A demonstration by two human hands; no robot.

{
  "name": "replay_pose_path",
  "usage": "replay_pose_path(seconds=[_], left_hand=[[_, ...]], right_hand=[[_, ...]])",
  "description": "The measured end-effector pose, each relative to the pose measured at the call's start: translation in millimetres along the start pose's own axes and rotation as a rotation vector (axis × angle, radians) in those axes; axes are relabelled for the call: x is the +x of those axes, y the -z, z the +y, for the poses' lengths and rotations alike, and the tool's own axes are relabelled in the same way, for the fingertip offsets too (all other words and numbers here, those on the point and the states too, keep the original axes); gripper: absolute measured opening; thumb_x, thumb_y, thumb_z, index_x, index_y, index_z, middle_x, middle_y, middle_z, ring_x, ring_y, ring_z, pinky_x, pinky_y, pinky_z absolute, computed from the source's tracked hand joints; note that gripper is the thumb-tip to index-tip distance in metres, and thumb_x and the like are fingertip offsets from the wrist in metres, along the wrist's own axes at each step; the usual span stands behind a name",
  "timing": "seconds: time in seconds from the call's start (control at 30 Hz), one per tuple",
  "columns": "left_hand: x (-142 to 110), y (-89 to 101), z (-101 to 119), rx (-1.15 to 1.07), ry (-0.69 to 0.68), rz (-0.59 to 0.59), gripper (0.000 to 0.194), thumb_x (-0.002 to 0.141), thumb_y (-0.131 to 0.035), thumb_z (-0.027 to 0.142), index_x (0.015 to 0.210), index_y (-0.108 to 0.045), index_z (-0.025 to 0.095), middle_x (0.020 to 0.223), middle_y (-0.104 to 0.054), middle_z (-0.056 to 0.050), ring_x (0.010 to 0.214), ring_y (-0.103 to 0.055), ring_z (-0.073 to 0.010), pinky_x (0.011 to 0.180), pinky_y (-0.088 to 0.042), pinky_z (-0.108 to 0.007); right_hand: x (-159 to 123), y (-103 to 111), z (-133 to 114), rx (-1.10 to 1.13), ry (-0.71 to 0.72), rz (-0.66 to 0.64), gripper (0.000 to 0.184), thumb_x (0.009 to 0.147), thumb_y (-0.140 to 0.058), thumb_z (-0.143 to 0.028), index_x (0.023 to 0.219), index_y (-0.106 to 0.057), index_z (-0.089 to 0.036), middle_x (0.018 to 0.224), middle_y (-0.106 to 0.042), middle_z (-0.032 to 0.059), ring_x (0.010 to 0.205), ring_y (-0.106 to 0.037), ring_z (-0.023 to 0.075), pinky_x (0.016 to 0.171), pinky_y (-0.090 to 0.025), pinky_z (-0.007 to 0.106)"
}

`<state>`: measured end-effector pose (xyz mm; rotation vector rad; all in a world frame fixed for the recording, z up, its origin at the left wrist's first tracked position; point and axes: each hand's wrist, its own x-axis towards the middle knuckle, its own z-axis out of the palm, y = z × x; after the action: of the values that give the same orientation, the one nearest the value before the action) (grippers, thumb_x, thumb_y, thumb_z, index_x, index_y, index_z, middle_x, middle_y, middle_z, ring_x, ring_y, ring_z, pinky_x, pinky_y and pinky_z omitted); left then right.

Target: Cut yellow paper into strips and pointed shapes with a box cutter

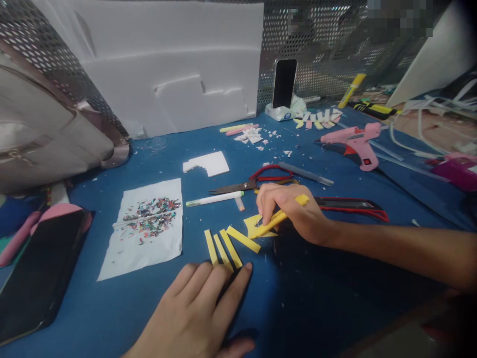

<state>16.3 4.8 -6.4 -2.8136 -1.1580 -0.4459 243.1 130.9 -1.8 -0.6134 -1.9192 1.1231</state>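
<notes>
My right hand (288, 209) is closed around a yellow utility knife (278, 216), its tip resting on a yellow foam piece (255, 224) on the blue table (316, 278). Several cut yellow strips (227, 246) lie side by side just left of that piece. My left hand (201, 313) lies flat on the table with fingers stretched out, the fingertips touching the near ends of the strips. It holds nothing.
Red-handled scissors (257, 181), a white pen (214, 199), a white paper with glitter bits (147, 226), a pink glue gun (356, 141), white foam sheets (175, 64), a standing phone (283, 82), a dark phone (37, 278) at left, a bag (48, 129).
</notes>
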Motion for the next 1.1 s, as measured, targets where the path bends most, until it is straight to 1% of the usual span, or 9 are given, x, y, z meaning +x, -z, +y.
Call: replay_pose_path(seconds=[0.07, 0.2, 0.27, 0.43, 0.63, 0.77, 0.93, 1.1], left_hand=[[-2, -4.1, 0, -0.003, -0.003, 0.014, 0.059, 0.094, -0.038, 0.059, 0.135, -0.049, 0.018, 0.094, -0.059, -0.004, 0.081, -0.048, -0.0189, 0.076, -0.033, -0.032], [-3, -7.8, -1, 0.002, -0.014, 0.006, 0.059, 0.093, -0.04, 0.057, 0.136, -0.048, 0.018, 0.098, -0.059, -0.004, 0.083, -0.048, -0.0194, 0.076, -0.034, -0.032], [-4, -7.3, -2, -0.001, -0.016, 0.021, 0.057, 0.094, -0.039, 0.056, 0.136, -0.048, 0.018, 0.098, -0.058, -0.005, 0.083, -0.048, -0.0193, 0.076, -0.035, -0.032], [-4, -4.4, -1, 0.0, -0.032, 0.038, 0.054, 0.096, -0.037, 0.054, 0.133, -0.051, 0.018, 0.099, -0.057, -0.005, 0.085, -0.049, -0.0194, 0.078, -0.036, -0.032], [-2, -4.8, -1, 0.002, -0.067, 0.07, 0.052, 0.098, -0.032, 0.051, 0.13, -0.053, 0.016, 0.093, -0.057, -0.005, 0.084, -0.05, -0.0194, 0.079, -0.037, -0.033], [0, -0.6, -3, 0.002, -0.091, 0.084, 0.047, 0.1, -0.031, 0.046, 0.125, -0.057, 0.016, 0.091, -0.056, -0.004, 0.082, -0.05, -0.0177, 0.08, -0.037, -0.032], [0, 6.8, -4, -0.015, -0.119, 0.061, 0.041, 0.099, -0.036, 0.043, 0.119, -0.061, 0.017, 0.09, -0.057, -0.003, 0.077, -0.051, -0.0156, 0.074, -0.041, -0.029], [-3, 2.8, -3, -0.031, -0.109, 0.047, 0.034, 0.1, -0.036, 0.033, 0.119, -0.061, 0.019, 0.09, -0.057, -0.003, 0.077, -0.053, -0.0163, 0.072, -0.045, -0.03]], right_hand=[[0, 0, 0, -0.016, 0.001, -0.017, 0.053, 0.099, -0.036, -0.041, 0.063, -0.064, -0.014, 0.067, -0.058, 0.0046, 0.07, -0.055, 0.015, 0.07, -0.043, 0.032], [1, 0, -1, -0.059, 0.054, -0.05, 0.052, 0.099, -0.035, -0.037, 0.064, -0.065, -0.014, 0.066, -0.06, 0.0049, 0.071, -0.055, 0.0153, 0.071, -0.043, 0.032], [1, 0, -2, -0.073, 0.079, -0.07, 0.051, 0.1, -0.034, -0.036, 0.065, -0.065, -0.014, 0.067, -0.061, 0.0047, 0.072, -0.055, 0.0151, 0.071, -0.043, 0.032], [2, 0, -3, -0.082, 0.095, -0.105, 0.049, 0.1, -0.035, -0.034, 0.065, -0.064, -0.015, 0.06, -0.058, 0.0019, 0.066, -0.052, 0.0138, 0.071, -0.042, 0.031], [3, 1, -3, -0.067, 0.115, -0.139, 0.047, 0.1, -0.036, -0.032, 0.065, -0.062, -0.015, 0.062, -0.059, 0.0018, 0.067, -0.052, 0.0127, 0.068, -0.041, 0.029], [3, 1, -4, -0.068, 0.133, -0.158, 0.046, 0.099, -0.036, -0.028, 0.063, -0.061, -0.015, 0.063, -0.061, 0.0022, 0.067, -0.052, 0.0122, 0.068, -0.041, 0.029], [2, 2, -3, -0.07, 0.132, -0.093, 0.048, 0.1, -0.034, -0.03, 0.064, -0.062, -0.014, 0.064, -0.06, 0.0037, 0.068, -0.053, 0.0132, 0.068, -0.042, 0.029], [0, 1, 0, -0.026, 0.147, -0.041, 0.05, 0.101, -0.034, -0.032, 0.063, -0.062, -0.015, 0.061, -0.058, 0.0036, 0.069, -0.053, 0.0141, 0.069, -0.043, 0.03]])
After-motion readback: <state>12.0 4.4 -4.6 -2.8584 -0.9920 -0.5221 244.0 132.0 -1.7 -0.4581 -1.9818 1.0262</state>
